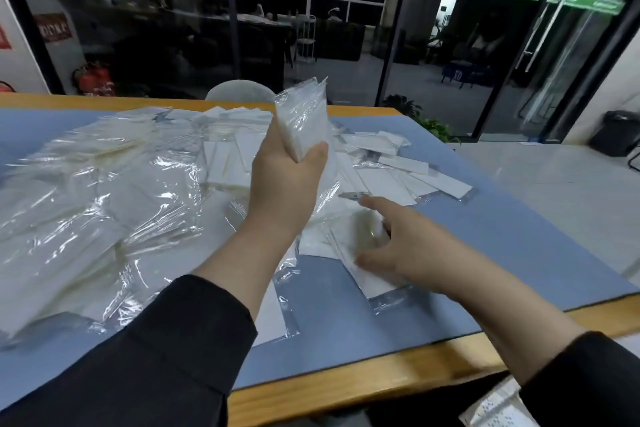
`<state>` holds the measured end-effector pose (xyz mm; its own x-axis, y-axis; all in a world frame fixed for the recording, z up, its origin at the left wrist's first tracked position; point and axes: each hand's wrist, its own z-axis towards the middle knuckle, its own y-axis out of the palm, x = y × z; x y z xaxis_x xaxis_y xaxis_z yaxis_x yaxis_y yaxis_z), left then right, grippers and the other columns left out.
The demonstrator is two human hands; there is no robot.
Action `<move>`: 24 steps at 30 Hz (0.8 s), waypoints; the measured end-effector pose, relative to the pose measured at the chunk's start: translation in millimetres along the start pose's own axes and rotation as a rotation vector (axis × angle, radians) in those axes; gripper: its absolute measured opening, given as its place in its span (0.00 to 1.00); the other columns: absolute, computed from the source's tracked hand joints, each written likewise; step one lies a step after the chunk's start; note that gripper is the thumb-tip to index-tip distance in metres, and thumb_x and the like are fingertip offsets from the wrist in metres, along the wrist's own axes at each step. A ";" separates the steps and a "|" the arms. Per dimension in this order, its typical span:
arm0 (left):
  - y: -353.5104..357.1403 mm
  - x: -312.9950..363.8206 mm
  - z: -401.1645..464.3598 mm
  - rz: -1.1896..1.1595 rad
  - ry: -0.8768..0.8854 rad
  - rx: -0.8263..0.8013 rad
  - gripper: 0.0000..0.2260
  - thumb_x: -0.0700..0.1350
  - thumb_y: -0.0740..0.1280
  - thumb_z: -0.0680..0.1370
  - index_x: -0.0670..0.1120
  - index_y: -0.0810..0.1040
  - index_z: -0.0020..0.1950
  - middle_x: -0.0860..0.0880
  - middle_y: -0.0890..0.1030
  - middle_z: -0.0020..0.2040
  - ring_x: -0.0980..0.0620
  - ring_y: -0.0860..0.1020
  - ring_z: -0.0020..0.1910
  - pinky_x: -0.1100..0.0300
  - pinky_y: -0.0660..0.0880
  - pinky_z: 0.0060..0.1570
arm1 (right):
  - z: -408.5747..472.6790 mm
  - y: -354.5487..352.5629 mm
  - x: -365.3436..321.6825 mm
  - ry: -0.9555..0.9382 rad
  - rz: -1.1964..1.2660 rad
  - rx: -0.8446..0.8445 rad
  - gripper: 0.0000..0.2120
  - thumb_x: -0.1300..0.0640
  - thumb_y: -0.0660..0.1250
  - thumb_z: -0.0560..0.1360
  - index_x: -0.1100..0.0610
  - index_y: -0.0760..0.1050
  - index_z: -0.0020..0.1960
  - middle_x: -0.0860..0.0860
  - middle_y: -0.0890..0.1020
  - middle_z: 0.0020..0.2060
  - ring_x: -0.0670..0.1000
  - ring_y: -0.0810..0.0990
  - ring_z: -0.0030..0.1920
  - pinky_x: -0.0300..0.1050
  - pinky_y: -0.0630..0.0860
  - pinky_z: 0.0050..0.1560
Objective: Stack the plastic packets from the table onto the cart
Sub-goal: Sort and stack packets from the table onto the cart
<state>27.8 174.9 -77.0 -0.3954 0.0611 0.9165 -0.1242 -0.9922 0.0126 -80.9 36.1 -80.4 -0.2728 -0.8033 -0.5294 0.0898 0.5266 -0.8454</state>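
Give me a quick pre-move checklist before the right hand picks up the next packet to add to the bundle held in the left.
1. Left hand grips the held bundle firmly: ok.
2. Right hand open over the near packet: ok.
3. Near packet lies free of the rest: not ok, it overlaps others in the pile.
4. Packet count in the bundle: cannot tell.
5. Cart in view for stacking: not ok, out of frame.

Head-worn camera looks forward and down, close over the table (450,350).
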 end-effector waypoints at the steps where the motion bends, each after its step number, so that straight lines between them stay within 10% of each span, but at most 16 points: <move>1: -1.2 0.0 0.2 -0.009 0.004 -0.001 0.16 0.43 0.71 0.78 0.56 0.66 0.39 0.58 0.71 0.34 0.62 0.71 0.32 0.71 0.69 0.35 | 1.2 -0.8 2.5 0.000 0.048 0.009 0.34 0.54 0.72 0.74 0.37 0.62 0.74 0.43 0.75 0.37 0.41 0.75 0.34 0.32 0.72 0.35; 11: -1.7 -2.4 2.9 -0.127 -0.095 0.042 0.09 0.45 0.71 0.78 0.52 0.72 0.43 0.53 0.79 0.40 0.54 0.80 0.39 0.60 0.78 0.43 | 0.7 -65.8 47.9 0.043 0.449 0.389 0.07 0.64 0.68 0.73 0.54 0.83 0.45 0.55 0.85 0.39 0.54 0.82 0.36 0.52 0.79 0.39; 14: -0.2 -3.4 2.9 -0.168 -0.167 0.023 0.07 0.45 0.72 0.78 0.51 0.73 0.45 0.53 0.81 0.41 0.53 0.81 0.41 0.56 0.77 0.43 | 3.3 -77.3 45.2 -0.025 0.729 0.464 0.07 0.65 0.69 0.74 0.56 0.84 0.47 0.57 0.87 0.46 0.55 0.85 0.45 0.59 0.81 0.52; 18: 2.5 -1.2 -0.5 -0.275 -0.288 -0.043 0.13 0.48 0.74 0.74 0.45 0.76 0.53 0.48 0.84 0.47 0.45 0.83 0.50 0.41 0.80 0.57 | 15.0 -67.6 18.7 -0.123 1.143 0.440 0.09 0.69 0.65 0.78 0.59 0.81 0.53 0.53 0.87 0.45 0.48 0.85 0.44 0.42 0.82 0.42; 24: 5.0 2.9 -2.6 -0.482 -0.373 -0.132 0.12 0.47 0.71 0.80 0.48 0.79 0.63 0.46 0.86 0.56 0.45 0.84 0.57 0.42 0.79 0.61 | 38.6 -31.1 -10.7 -0.061 1.014 0.299 0.06 0.63 0.69 0.79 0.58 0.82 0.55 0.55 0.87 0.47 0.57 0.86 0.46 0.57 0.82 0.50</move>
<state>23.6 170.4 -75.4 0.0744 0.4330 0.8983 -0.3304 -0.8392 0.4318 -43.8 17.6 -51.2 0.1100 -0.0431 -0.9930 0.4825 0.8757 0.0155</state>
